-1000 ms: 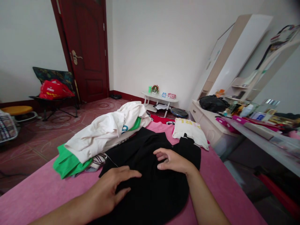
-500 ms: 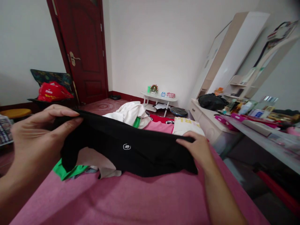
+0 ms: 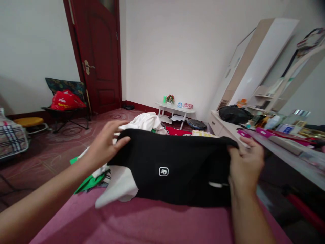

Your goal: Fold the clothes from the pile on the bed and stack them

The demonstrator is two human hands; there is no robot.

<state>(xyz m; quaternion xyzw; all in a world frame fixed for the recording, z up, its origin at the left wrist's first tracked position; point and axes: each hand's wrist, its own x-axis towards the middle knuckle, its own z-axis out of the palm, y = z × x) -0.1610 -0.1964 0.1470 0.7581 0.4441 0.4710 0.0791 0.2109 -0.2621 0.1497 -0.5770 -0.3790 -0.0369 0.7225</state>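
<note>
I hold a black garment [image 3: 175, 162] with a small white logo stretched out in the air above the pink bed [image 3: 142, 223]. My left hand [image 3: 105, 144] pinches its upper left corner. My right hand [image 3: 245, 162] grips its right edge, fingers curled over the cloth. The garment's lower edge hangs down to the bed. Behind it lies a pile of white and green clothes [image 3: 142, 122], partly hidden by the garment.
A dark red door [image 3: 98, 51] stands at the back left, beside a folding chair with a red bag [image 3: 64, 100]. A small white table [image 3: 175, 108] sits by the far wall. A cluttered dresser [image 3: 279, 135] runs along the right.
The garment was lying on the bed a second ago; both hands have lifted and spread it. Since half a second ago it has turned more upright and my left hand has moved right.
</note>
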